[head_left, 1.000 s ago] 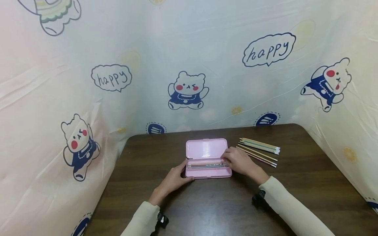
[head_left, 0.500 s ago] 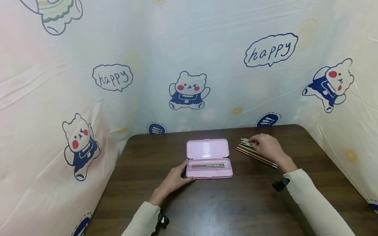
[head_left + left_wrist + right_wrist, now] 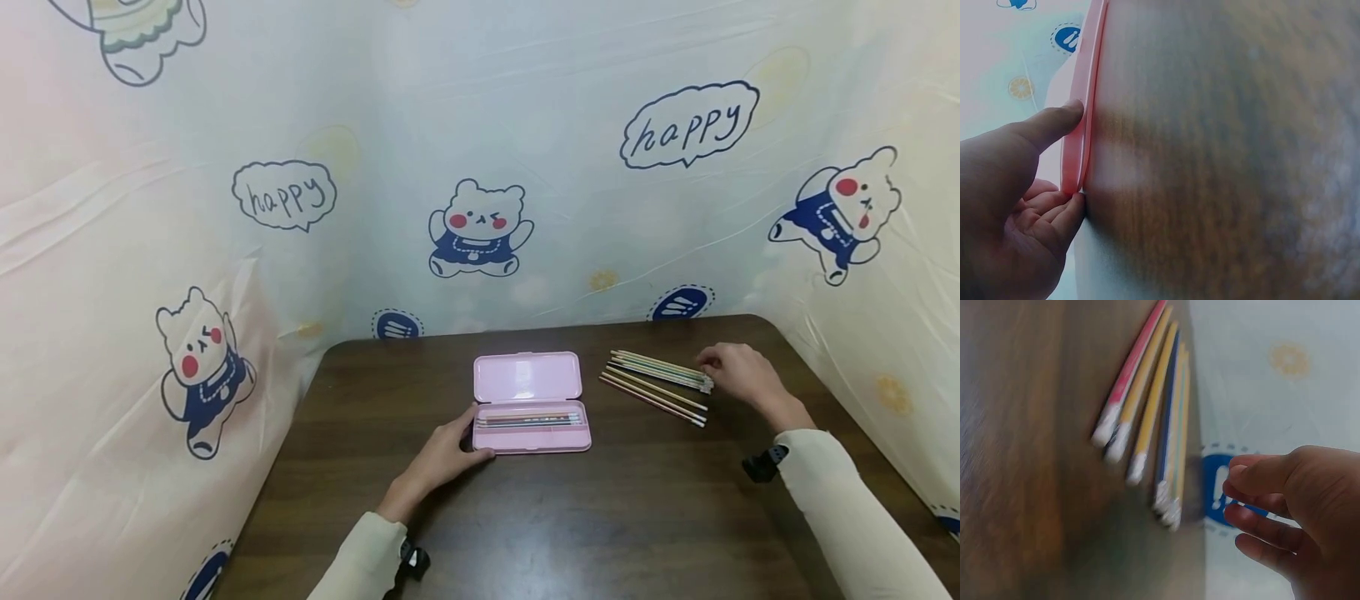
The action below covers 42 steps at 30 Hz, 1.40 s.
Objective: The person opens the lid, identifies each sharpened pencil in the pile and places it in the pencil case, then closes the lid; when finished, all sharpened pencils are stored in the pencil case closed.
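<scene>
Pencil case [image 3: 531,392], pink and lid back, is held at one end by the left grip [image 3: 442,452], pencils [image 3: 525,421] inside. Just beside the right grip [image 3: 742,372], loosely bent and free, loose pencils [image 3: 660,372] lie on the desk [image 3: 540,533]; printed cloth [image 3: 570,183] hangs beyond.

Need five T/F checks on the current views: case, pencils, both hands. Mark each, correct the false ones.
1. The pink pencil case lies open on the table. True.
2. The left hand is well away from the case. False: it grips the case at its left end.
3. There are pencils inside the case. True.
4. The right hand holds a pencil. False: it holds none; it is beside the white ends of the loose pencils.
5. In the head view, the loose pencils lie to the right of the case. True.
</scene>
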Each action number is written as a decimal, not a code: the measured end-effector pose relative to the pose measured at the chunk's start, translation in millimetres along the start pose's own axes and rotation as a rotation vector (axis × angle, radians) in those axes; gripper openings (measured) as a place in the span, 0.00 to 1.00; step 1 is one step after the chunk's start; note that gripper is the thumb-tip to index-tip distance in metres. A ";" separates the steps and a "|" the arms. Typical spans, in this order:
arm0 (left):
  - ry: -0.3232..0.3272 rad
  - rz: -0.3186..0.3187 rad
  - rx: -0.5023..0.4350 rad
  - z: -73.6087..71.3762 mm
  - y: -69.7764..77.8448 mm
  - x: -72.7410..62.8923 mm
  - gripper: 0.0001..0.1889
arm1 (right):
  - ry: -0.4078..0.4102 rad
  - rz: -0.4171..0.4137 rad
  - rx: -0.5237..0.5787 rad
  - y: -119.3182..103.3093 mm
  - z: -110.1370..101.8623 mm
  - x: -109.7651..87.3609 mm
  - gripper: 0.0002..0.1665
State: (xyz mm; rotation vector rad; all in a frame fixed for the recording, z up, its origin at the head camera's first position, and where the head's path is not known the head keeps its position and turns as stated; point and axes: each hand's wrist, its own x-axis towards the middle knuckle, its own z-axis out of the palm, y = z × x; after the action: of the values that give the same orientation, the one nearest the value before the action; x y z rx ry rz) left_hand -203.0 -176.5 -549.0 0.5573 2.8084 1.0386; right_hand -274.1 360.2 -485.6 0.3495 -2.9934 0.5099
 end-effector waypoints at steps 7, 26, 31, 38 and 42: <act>-0.005 0.002 -0.009 -0.5 0.4 -0.6 0.50 | -0.053 0.033 0.007 23.2 16.6 -4.4 0.10; -0.008 -0.003 -0.004 0.1 -1.0 -0.3 0.51 | -0.045 0.075 0.003 26.3 27.2 -3.3 0.08; -0.005 0.002 -0.005 -0.6 -0.4 -0.9 0.50 | -0.060 0.090 -0.007 26.5 26.2 -1.2 0.08; -0.005 0.009 -0.010 -1.1 0.4 -1.0 0.50 | -0.092 0.102 -0.017 27.8 26.8 0.8 0.09; -0.004 0.007 -0.011 -1.1 0.3 -1.1 0.50 | -0.085 0.092 -0.028 27.2 26.3 0.9 0.08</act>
State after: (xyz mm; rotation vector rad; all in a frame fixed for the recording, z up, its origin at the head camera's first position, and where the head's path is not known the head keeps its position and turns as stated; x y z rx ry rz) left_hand -202.1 -177.4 -548.0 0.5680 2.7970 1.0528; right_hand -282.6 376.2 -518.9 0.2387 -3.1073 0.4722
